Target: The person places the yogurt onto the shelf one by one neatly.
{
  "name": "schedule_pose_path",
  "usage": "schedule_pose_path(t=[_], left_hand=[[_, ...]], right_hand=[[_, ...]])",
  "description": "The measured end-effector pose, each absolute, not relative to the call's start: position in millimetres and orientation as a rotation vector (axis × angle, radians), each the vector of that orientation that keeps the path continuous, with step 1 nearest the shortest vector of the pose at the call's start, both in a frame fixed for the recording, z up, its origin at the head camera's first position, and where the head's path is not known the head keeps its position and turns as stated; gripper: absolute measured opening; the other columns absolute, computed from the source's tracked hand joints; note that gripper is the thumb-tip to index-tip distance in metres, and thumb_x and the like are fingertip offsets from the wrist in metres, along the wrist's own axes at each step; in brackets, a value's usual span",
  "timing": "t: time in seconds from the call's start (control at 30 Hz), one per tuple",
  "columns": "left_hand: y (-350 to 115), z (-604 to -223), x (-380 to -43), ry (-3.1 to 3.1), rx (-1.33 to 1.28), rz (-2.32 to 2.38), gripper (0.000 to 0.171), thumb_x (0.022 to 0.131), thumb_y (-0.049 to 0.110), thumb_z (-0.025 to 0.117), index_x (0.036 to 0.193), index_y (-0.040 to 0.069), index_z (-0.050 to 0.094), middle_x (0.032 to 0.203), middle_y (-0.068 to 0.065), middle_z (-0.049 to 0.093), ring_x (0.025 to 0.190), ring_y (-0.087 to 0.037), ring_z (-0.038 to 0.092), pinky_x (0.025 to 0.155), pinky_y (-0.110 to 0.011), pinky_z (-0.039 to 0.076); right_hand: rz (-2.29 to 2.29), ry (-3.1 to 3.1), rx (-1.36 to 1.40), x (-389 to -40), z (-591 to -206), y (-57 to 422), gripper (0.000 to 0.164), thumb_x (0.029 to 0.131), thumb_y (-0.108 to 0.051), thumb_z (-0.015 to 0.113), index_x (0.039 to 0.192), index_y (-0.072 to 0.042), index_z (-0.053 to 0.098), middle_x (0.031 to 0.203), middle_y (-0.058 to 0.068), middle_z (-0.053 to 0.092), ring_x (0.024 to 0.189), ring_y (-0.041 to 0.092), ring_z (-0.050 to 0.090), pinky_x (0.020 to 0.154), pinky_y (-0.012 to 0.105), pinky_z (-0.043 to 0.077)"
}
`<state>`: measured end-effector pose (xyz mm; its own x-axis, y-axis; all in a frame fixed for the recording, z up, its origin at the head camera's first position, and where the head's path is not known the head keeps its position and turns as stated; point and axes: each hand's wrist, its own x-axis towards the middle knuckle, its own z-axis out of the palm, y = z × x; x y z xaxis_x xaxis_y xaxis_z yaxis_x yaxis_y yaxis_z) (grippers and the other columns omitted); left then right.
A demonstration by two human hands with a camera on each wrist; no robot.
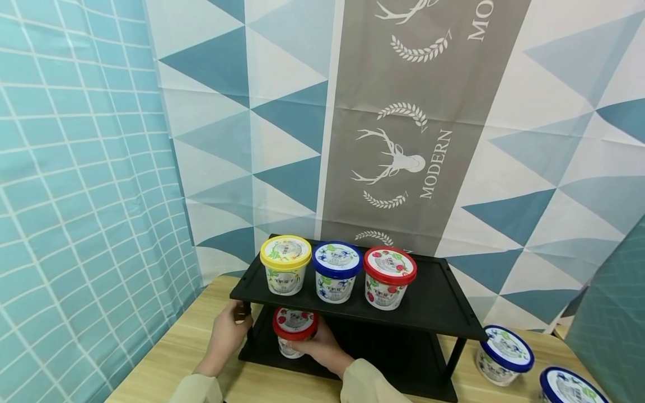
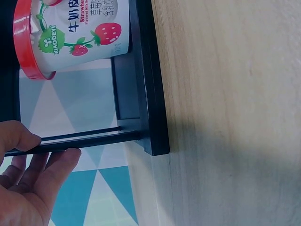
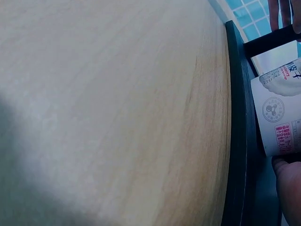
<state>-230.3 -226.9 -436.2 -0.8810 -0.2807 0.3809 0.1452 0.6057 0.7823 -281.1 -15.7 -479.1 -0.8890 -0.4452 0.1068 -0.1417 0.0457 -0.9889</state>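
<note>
A black two-tier rack [image 1: 428, 302] stands on the wooden table. My left hand [image 1: 225, 333] grips its front left post [image 2: 103, 139], thumb on one side and fingers on the other. On the lower shelf, close to that post, is a white strawberry tub with a red lid [image 1: 292, 334]. My right hand [image 1: 326, 348] holds this tub from its right side; some of the fingers are hidden behind it. In the left wrist view the tub's base [image 2: 123, 28] appears to meet the shelf.
Along the upper shelf stand a yellow-lidded tub [image 1: 285, 267], a blue-lidded tub [image 1: 336, 274] and another red-lidded tub [image 1: 389, 280]. Two more blue-lidded tubs, one nearer the rack [image 1: 504, 355] and one cut off by the frame [image 1: 571, 386], are on the table [image 1: 151, 369] at right. A patterned cloth hangs behind.
</note>
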Motion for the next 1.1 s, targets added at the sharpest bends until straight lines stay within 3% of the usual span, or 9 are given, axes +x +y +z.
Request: schedule_pose_path(t=[0.5,0.73,1.1], left_hand=[[-226,-437,-228,-2.362,0.101,-1.237,0.031,0.077,0.0,0.056,0.109,0.002,0.052,0.098,-0.019,0.06,0.09,-0.031,0.06,0.071,-0.034,0.052],[-228,-437,-228,-2.379,0.125,-1.204,0.03,0.077,0.001,0.056,0.107,0.002,0.052,0.096,-0.017,0.061,0.088,-0.029,0.061,0.068,-0.027,0.05],[-227,-436,-231,-2.367,0.112,-1.219,0.029,0.078,0.001,0.056,0.107,0.001,0.052,0.097,-0.019,0.061,0.089,-0.031,0.06,0.071,-0.032,0.051]], right_hand=[[-1.948,2.091,-0.576,-280,-484,-16,0.079,0.066,-0.024,0.076,0.131,-0.023,0.031,0.125,0.001,0.048,0.114,0.02,0.048,0.096,0.041,0.041],[-1.922,2.254,-0.474,-272,-486,-21,0.085,0.062,-0.033,0.078,0.131,-0.018,0.032,0.124,0.001,0.048,0.113,0.021,0.048,0.094,0.044,0.041],[-1.969,2.466,-0.292,-258,-480,-38,0.091,0.056,-0.039,0.08,0.129,-0.013,0.033,0.121,0.002,0.049,0.109,0.02,0.049,0.093,0.042,0.042]])
